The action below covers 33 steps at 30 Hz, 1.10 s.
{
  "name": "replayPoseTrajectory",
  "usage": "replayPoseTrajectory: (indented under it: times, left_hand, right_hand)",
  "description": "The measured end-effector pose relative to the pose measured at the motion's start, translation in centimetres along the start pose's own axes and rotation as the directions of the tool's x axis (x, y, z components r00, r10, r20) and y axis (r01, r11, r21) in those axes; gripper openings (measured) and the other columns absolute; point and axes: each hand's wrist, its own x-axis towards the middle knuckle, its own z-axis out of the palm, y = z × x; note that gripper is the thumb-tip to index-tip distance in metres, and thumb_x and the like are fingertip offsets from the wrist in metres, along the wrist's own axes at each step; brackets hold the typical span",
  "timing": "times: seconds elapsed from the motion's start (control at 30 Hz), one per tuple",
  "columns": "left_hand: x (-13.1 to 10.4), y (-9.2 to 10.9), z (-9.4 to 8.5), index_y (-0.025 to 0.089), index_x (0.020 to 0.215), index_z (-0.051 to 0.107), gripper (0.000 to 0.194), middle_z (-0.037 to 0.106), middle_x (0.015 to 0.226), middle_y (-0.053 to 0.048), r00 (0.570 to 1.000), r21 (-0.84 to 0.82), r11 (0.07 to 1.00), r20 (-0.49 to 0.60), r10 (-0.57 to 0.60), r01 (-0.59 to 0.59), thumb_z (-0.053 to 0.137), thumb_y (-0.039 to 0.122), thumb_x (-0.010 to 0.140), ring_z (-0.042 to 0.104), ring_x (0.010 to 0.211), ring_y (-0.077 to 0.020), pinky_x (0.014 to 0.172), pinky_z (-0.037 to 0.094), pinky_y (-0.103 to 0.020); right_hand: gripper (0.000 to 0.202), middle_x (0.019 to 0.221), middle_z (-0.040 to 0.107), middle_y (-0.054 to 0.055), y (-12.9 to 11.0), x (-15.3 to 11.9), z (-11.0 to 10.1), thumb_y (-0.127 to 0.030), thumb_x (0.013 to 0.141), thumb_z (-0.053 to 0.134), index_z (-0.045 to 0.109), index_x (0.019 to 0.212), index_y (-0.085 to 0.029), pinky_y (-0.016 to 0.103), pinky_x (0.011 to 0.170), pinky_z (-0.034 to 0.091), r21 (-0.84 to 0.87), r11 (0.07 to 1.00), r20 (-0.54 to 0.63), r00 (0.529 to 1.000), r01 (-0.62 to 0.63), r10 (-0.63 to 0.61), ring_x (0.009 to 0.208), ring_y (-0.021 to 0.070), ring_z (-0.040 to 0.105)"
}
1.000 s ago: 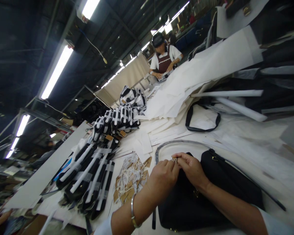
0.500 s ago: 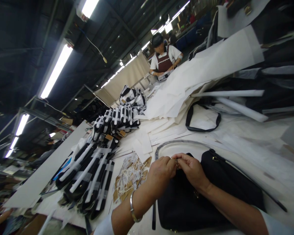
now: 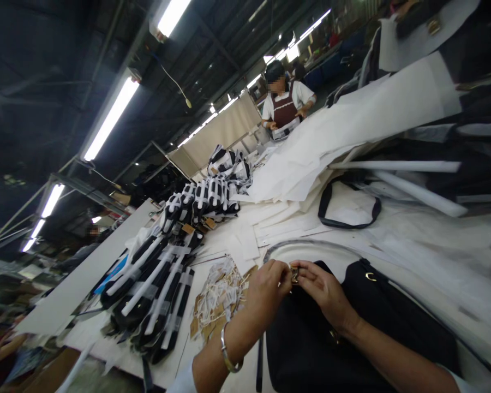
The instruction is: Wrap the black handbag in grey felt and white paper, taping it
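In the head view, a small gold-coloured metal fitting is held up over the upper edge of a black bag. It is placed directly between the fingertips of the two hands. By the right hand it is gripped from the right side, with the thumb and forefinger closed on it. The fingers of the left hand are curled together, with the tips brought right up to the fitting's left edge; whether they are clamped on it cannot be told. Whether the fitting is joined to the bag cannot be made out either. A bracelet is worn on the left wrist. Farther right, a gold-coloured ring is set on black material.

Just beside the left forearm, a heap of brown tags with white strings is spread on the white table. More brown labels are seen by the wrapped black bundles beyond; any print on them is too small to be read. Above the bag, a black strap is laid in a loop near white sheets. Across the table, some wrapped work is handled by a person in a dark red apron.
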Motion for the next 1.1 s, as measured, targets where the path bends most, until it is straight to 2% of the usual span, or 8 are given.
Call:
replayPoseTrajectory:
  times: [0.23,0.7,0.83,1.0,1.1]
  left_hand:
    - [-0.2,0.0,-0.1,0.022,0.083,0.060,0.011,0.064,0.077,0.004,0.999,-0.071,0.997,-0.036,-0.025,0.022,0.062,0.012,0.088,0.061,0.068,-0.0114,0.064,0.046,-0.022]
    - [-0.9,0.0,0.7,0.021,0.086,0.062,0.011,0.064,0.082,0.002,0.997,-0.217,0.975,-0.042,-0.057,0.047,0.062,0.011,0.089,0.060,0.076,-0.0138,0.072,0.046,-0.024]
    - [-0.6,0.1,-0.2,0.021,0.090,0.064,0.006,0.067,0.084,0.001,0.995,-0.309,0.947,-0.005,-0.095,0.089,0.060,0.018,0.094,0.062,0.078,-0.0127,0.073,0.047,-0.023]
    - [-0.4,0.6,-1.7,0.022,0.091,0.069,0.022,0.071,0.084,0.001,0.989,-0.390,0.910,0.080,-0.123,0.145,0.051,0.026,0.101,0.065,0.079,-0.0123,0.074,0.049,-0.023]
    - [-0.4,0.7,-1.9,0.023,0.095,0.072,0.009,0.072,0.091,0.000,0.985,-0.407,0.898,0.119,-0.128,0.166,0.066,0.029,0.094,0.067,0.084,-0.0139,0.074,0.051,-0.023]
  right_hand:
    - [0.054,0.102,0.073,0.012,0.1,0.1,0.1,-0.057,0.073,0.080,0.064,0.109,-0.019,0.039,0.095,0.054,-0.012,1.000,0.003,1.000,-0.026,0.026,0.099,0.0272,0.070]
    - [0.047,0.103,0.072,0.011,0.5,0.1,-0.1,-0.052,0.079,0.076,0.061,0.109,-0.020,0.037,0.092,0.054,-0.019,1.000,0.042,0.999,-0.008,0.009,0.101,0.0260,0.069]
    - [0.049,0.104,0.072,0.011,0.6,0.1,-0.1,-0.054,0.079,0.076,0.059,0.110,-0.020,0.037,0.095,0.053,-0.021,1.000,0.031,0.999,-0.012,0.013,0.102,0.0259,0.069]
    - [0.048,0.106,0.072,0.012,1.2,0.1,-0.2,-0.053,0.081,0.074,0.057,0.112,-0.020,0.041,0.097,0.053,-0.036,0.999,0.062,0.998,0.011,-0.008,0.104,0.0266,0.069]
    - [0.045,0.110,0.071,0.013,1.6,0.1,-0.3,-0.050,0.083,0.072,0.055,0.114,-0.021,0.043,0.099,0.052,-0.072,0.997,0.072,0.997,0.025,-0.020,0.107,0.0270,0.068]
